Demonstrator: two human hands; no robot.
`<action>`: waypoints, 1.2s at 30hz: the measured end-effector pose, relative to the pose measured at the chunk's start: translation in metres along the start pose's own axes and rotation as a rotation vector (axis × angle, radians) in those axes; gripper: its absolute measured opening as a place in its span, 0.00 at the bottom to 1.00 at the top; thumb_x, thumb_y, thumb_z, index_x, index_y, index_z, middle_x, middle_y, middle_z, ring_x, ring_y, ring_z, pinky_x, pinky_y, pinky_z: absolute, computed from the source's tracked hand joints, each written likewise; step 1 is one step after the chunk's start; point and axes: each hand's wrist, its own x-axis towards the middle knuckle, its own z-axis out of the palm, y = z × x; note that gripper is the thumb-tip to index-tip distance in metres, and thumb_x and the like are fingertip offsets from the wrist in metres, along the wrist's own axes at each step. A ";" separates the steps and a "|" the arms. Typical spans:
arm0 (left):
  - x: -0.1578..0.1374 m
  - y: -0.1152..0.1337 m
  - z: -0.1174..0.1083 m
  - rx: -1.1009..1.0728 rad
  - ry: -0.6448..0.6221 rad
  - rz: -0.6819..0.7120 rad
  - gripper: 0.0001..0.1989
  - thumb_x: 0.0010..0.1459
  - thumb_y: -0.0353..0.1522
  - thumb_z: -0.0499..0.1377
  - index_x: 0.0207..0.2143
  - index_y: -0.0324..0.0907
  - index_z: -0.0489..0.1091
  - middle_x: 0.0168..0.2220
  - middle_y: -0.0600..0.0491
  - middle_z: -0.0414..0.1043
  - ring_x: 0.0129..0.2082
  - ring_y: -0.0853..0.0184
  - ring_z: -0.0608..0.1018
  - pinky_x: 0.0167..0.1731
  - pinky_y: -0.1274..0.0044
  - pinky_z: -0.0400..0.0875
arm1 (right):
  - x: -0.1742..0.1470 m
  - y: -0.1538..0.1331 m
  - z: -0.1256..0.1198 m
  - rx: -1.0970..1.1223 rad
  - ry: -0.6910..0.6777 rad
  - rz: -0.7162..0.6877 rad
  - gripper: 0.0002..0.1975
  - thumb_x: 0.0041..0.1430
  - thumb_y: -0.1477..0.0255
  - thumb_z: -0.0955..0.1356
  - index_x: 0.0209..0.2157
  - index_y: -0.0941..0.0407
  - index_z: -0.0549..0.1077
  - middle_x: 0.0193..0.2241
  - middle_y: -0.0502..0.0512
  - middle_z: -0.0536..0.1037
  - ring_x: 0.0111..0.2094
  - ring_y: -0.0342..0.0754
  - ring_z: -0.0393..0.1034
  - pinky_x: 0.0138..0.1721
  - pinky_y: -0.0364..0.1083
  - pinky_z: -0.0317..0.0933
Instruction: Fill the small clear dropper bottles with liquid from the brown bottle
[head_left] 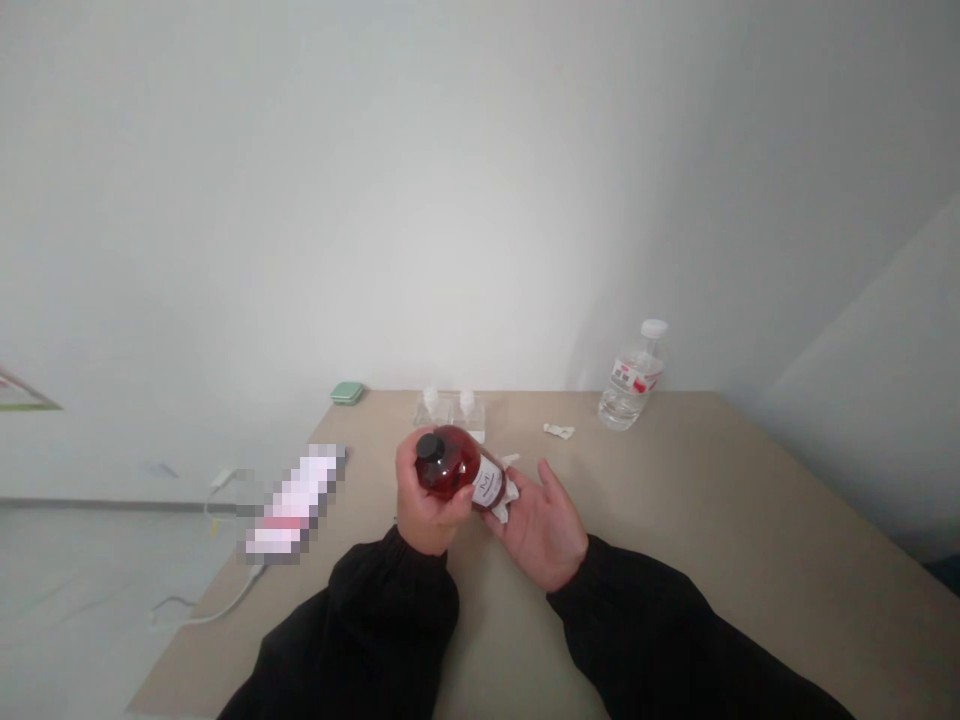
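Note:
My left hand (426, 510) is wrapped round a dark red, see-through bottle (456, 458) with a black cap and a white label marked with an "M". The bottle tilts, its cap toward the upper left and its base toward my right hand (544, 530). That hand is palm up with the thumb stretched out. Its fingers hold a crumpled white tissue (511, 492) against the bottle's base, and their tips are partly hidden behind it.
Behind the bottle stand two small clear bottles (469, 405) with white tops. A water bottle (634, 380) is at the back right, near a scrap of white paper (559, 431). A phone (296, 505) with a cable and a green case (347, 393) lie left. A wall borders the table (675, 500).

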 end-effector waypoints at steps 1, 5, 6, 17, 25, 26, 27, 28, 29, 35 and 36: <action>-0.001 0.002 0.002 -0.003 0.006 0.015 0.37 0.46 0.45 0.67 0.55 0.40 0.60 0.51 0.42 0.64 0.51 0.54 0.72 0.53 0.62 0.67 | 0.001 0.001 0.001 -0.008 0.007 -0.005 0.26 0.68 0.56 0.54 0.49 0.59 0.72 0.43 0.59 0.80 0.43 0.48 0.74 0.46 0.48 0.65; -0.005 0.004 0.009 -0.013 0.061 0.024 0.37 0.45 0.48 0.67 0.54 0.41 0.62 0.50 0.43 0.66 0.51 0.53 0.72 0.54 0.61 0.66 | 0.002 0.006 0.004 -0.021 0.020 0.002 0.25 0.68 0.56 0.55 0.51 0.57 0.72 0.44 0.57 0.80 0.42 0.46 0.74 0.44 0.45 0.66; -0.005 0.004 0.010 -0.001 0.072 0.032 0.38 0.45 0.49 0.67 0.54 0.41 0.62 0.50 0.43 0.66 0.52 0.52 0.71 0.55 0.60 0.65 | 0.002 0.008 0.004 -0.019 0.016 0.014 0.25 0.68 0.56 0.55 0.51 0.56 0.72 0.45 0.56 0.80 0.42 0.46 0.74 0.44 0.45 0.66; 0.006 0.004 0.001 0.050 0.093 0.083 0.38 0.45 0.50 0.66 0.53 0.40 0.62 0.48 0.43 0.66 0.48 0.54 0.74 0.50 0.62 0.70 | 0.000 0.004 -0.004 -0.017 -0.020 0.071 0.31 0.67 0.53 0.52 0.52 0.61 0.71 0.46 0.62 0.79 0.45 0.48 0.74 0.51 0.49 0.62; 0.001 0.002 0.000 -0.016 0.046 0.004 0.37 0.46 0.48 0.67 0.54 0.41 0.61 0.50 0.43 0.66 0.49 0.54 0.74 0.51 0.62 0.69 | 0.000 0.001 -0.004 -0.003 -0.016 0.038 0.31 0.68 0.53 0.51 0.53 0.60 0.69 0.47 0.62 0.78 0.47 0.48 0.73 0.51 0.49 0.62; 0.000 0.002 0.001 -0.017 0.054 0.007 0.37 0.46 0.48 0.67 0.54 0.41 0.61 0.49 0.43 0.66 0.49 0.54 0.74 0.51 0.62 0.69 | 0.001 0.002 -0.003 -0.003 -0.013 0.040 0.31 0.68 0.53 0.51 0.53 0.60 0.69 0.47 0.62 0.78 0.46 0.48 0.73 0.50 0.48 0.63; 0.000 0.003 0.002 -0.008 0.066 0.022 0.37 0.45 0.48 0.67 0.53 0.41 0.62 0.49 0.43 0.66 0.49 0.54 0.74 0.51 0.62 0.69 | 0.001 0.004 -0.003 0.000 -0.012 0.044 0.30 0.68 0.53 0.52 0.54 0.59 0.69 0.47 0.61 0.78 0.45 0.47 0.74 0.50 0.47 0.63; 0.001 0.004 0.003 0.010 0.078 0.043 0.37 0.45 0.49 0.67 0.53 0.41 0.63 0.49 0.44 0.66 0.49 0.53 0.73 0.52 0.61 0.68 | 0.001 0.005 -0.003 0.005 -0.013 0.053 0.29 0.68 0.54 0.52 0.54 0.59 0.69 0.46 0.60 0.79 0.44 0.46 0.74 0.49 0.46 0.63; 0.001 0.005 0.004 0.033 0.088 0.066 0.37 0.44 0.49 0.67 0.53 0.42 0.63 0.49 0.44 0.66 0.50 0.53 0.73 0.53 0.60 0.67 | 0.001 0.006 -0.003 0.009 -0.015 0.065 0.29 0.68 0.54 0.53 0.53 0.58 0.69 0.45 0.59 0.79 0.43 0.46 0.74 0.48 0.46 0.64; 0.012 0.002 -0.002 0.049 0.092 0.052 0.38 0.43 0.48 0.68 0.52 0.40 0.63 0.48 0.43 0.66 0.48 0.53 0.73 0.51 0.61 0.69 | 0.001 0.004 -0.004 -0.016 -0.020 0.123 0.31 0.67 0.52 0.53 0.50 0.61 0.71 0.44 0.61 0.79 0.41 0.47 0.75 0.49 0.48 0.63; 0.013 0.001 -0.003 0.030 0.095 0.038 0.38 0.43 0.48 0.68 0.52 0.40 0.62 0.48 0.43 0.67 0.47 0.54 0.74 0.49 0.62 0.70 | 0.001 0.002 -0.004 -0.018 -0.018 0.111 0.30 0.67 0.52 0.53 0.49 0.61 0.72 0.44 0.61 0.80 0.41 0.47 0.75 0.49 0.48 0.63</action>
